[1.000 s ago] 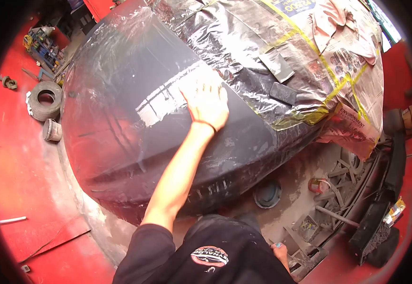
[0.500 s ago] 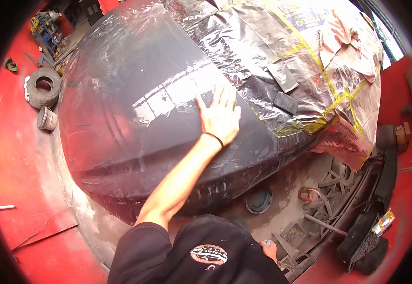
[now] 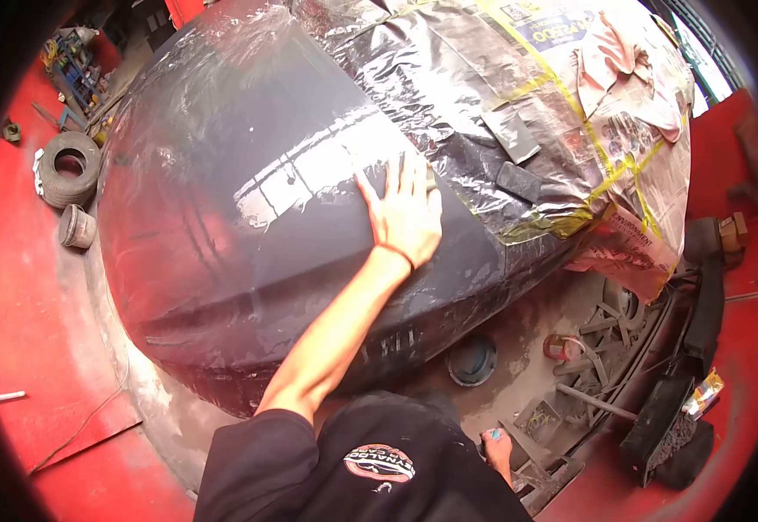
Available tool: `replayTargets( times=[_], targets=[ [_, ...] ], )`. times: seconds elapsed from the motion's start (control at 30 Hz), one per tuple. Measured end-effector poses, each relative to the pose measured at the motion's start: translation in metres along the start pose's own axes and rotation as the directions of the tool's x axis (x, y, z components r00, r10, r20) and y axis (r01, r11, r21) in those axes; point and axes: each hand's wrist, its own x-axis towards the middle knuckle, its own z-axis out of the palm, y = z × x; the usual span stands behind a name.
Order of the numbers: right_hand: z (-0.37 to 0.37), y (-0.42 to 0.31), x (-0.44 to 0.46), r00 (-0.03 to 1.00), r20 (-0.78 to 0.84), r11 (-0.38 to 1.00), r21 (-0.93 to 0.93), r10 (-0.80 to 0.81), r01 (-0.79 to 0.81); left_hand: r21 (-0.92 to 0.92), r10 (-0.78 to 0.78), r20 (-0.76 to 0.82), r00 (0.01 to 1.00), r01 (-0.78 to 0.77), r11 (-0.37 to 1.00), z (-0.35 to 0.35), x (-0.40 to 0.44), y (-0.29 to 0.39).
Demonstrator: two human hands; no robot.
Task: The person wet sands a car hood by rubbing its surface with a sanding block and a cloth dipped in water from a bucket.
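Note:
My left hand [image 3: 405,216] lies flat on a dark grey, wet-looking car panel [image 3: 309,261], fingers spread, close to the edge of the masked area. A thin dark band circles that wrist. Low at my right side, my right hand [image 3: 497,450] is only partly visible past my black shirt [image 3: 344,470]. Its fingers look curled, and a small teal spot shows at them; what it holds, if anything, I cannot make out. Right of my left hand, a black block [image 3: 519,182] and a grey rectangular sheet [image 3: 511,136] rest on the plastic covering [image 3: 449,104].
Yellow tape [image 3: 601,148] crosses the covering, with a pinkish cloth [image 3: 610,65] on top. A round basin [image 3: 471,361] and a red can [image 3: 562,348] stand on the floor near metal parts [image 3: 536,435]. At left are a tyre [image 3: 71,178] and a bucket [image 3: 77,227].
The view has shifted slightly, so the car appears a little further left. My left hand still lies flat on the panel. My right hand shows slightly higher.

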Motion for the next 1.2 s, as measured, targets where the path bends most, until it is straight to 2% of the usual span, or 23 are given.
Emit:
replayTargets(
  times=[0.1,0.13,0.23,0.27,0.33,0.37,0.43,0.47,0.5,0.53,0.57,0.67,0.7,0.77,0.83,0.9,0.97,1.0,1.03,1.07,1.1,1.17,1.2],
  targets=[
    [0.012,0.008,0.008,0.988,0.0,0.938,0.316,-0.151,0.143,-0.289,0.025,-0.016,1.0,-0.028,0.957,-0.027,-0.049,0.012],
    [0.004,-0.029,-0.003,0.991,0.047,0.923,0.371,-0.127,0.101,-0.431,0.032,0.0,0.999,-0.028,0.902,-0.048,-0.066,0.013],
    [-0.025,-0.21,-0.059,0.876,0.078,0.82,0.4,-0.476,0.41,-0.722,-0.07,-0.09,0.993,-0.016,0.692,-0.073,-0.104,0.009],
    [-0.037,-0.279,-0.091,0.815,0.152,0.774,0.448,-0.559,0.447,-0.874,-0.164,0.0,0.986,0.08,0.48,-0.078,-0.111,0.011],
    [-0.047,-0.371,-0.137,0.518,0.159,0.512,0.545,-0.841,0.664,-0.955,-0.269,0.297,0.916,0.29,-0.066,-0.093,-0.126,0.018],
    [-0.05,-0.403,-0.146,0.313,0.19,0.366,0.524,-0.93,0.769,-0.847,-0.224,0.49,0.842,0.4,-0.351,-0.1,-0.132,0.02],
    [-0.043,-0.443,-0.146,0.074,0.162,0.133,0.388,-0.984,0.912,-0.665,0.041,0.482,0.875,0.396,-0.633,-0.104,-0.141,0.005],
    [-0.041,-0.46,-0.15,0.144,0.154,0.196,0.411,-0.977,0.89,-0.577,0.112,0.438,0.892,0.375,-0.726,-0.114,-0.143,-0.004],
    [-0.038,-0.475,-0.151,0.211,0.15,0.256,0.434,-0.966,0.864,-0.617,-0.081,0.578,0.812,0.37,-0.694,-0.136,-0.133,0.007],
    [-0.029,-0.483,-0.143,0.204,0.13,0.237,0.358,-0.97,0.903,-0.582,0.023,0.553,0.833,0.406,-0.705,-0.133,-0.14,-0.008],
    [-0.021,-0.488,-0.136,0.306,0.238,0.381,0.407,-0.922,0.83,-0.547,0.124,0.522,0.844,0.443,-0.711,-0.129,-0.148,-0.024],
    [-0.014,-0.493,-0.108,0.365,0.473,0.591,0.536,-0.802,0.603,-0.597,0.096,0.572,0.814,0.494,-0.632,-0.121,-0.154,-0.031],
    [-0.017,-0.492,-0.098,0.366,0.505,0.603,0.465,-0.782,0.648,-0.599,0.108,0.585,0.804,0.518,-0.61,-0.119,-0.156,-0.035],
    [-0.019,-0.489,-0.073,0.327,0.596,0.606,0.357,-0.734,0.711,-0.538,0.109,0.63,0.768,0.534,-0.652,-0.127,-0.153,-0.029],
    [-0.014,-0.479,-0.071,0.13,0.716,0.688,0.579,-0.686,0.438,-0.515,0.181,0.693,0.697,0.655,-0.553,-0.121,-0.152,-0.031],
    [0.005,-0.464,-0.073,0.052,0.617,0.565,0.679,-0.785,0.468,-0.555,0.229,0.679,0.698,0.691,-0.463,-0.117,-0.151,-0.025],
    [0.005,-0.465,-0.069,0.124,0.575,0.575,0.728,-0.809,0.374,-0.477,0.38,0.644,0.664,0.737,-0.479,-0.113,-0.143,-0.044],
    [0.005,-0.469,-0.061,0.216,0.469,0.508,0.688,-0.856,0.519,-0.45,0.204,0.723,0.66,0.674,-0.586,-0.138,-0.126,-0.02],
    [0.006,-0.475,-0.052,0.283,0.345,0.443,0.613,-0.895,0.654,-0.487,0.213,0.695,0.687,0.667,-0.564,-0.138,-0.119,-0.035],
    [0.01,-0.485,-0.041,0.064,-0.066,0.029,0.44,-0.996,0.897,-0.563,0.07,0.719,0.691,0.639,-0.524,-0.145,-0.111,-0.044],
    [0.012,-0.495,-0.034,-0.013,-0.239,-0.076,0.257,-0.971,0.963,-0.633,-0.074,0.721,0.689,0.612,-0.474,-0.152,-0.101,-0.054],
    [0.005,-0.513,-0.015,-0.232,-0.23,-0.139,-0.357,-0.945,0.924,-0.829,-0.304,0.558,0.772,0.497,-0.258,-0.147,-0.089,-0.104],
    [0.013,-0.516,-0.001,-0.255,-0.171,-0.144,-0.484,-0.952,0.863,-0.899,-0.483,0.401,0.778,0.436,-0.045,-0.141,-0.085,-0.132]
  ],
)
